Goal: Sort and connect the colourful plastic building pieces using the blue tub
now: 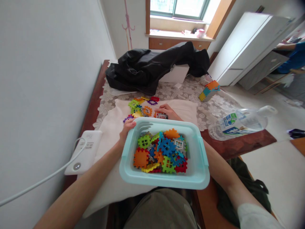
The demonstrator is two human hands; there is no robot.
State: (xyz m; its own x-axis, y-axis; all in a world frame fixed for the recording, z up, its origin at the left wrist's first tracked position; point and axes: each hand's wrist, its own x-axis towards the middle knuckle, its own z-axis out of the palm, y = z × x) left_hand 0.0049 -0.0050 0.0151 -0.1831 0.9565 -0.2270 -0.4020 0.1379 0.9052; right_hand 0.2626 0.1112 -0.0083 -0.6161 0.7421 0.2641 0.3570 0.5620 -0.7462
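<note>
A light blue plastic tub (198,149) sits at the table's near edge, filled with several colourful interlocking waffle tiles (164,151). My left hand (127,127) is closed on the tub's far left corner. Just beyond the far rim, my right hand (166,111) rests on the white cloth (109,127), fingers curled over a red and grey tile (161,115). More loose tiles (140,108) lie scattered on the cloth to the left of that hand.
A black jacket (152,66) lies over a white box at the table's far end. A built block of tiles (209,90) stands at the right, near a clear plastic bottle (240,122). A white power strip (84,152) with cable sits left.
</note>
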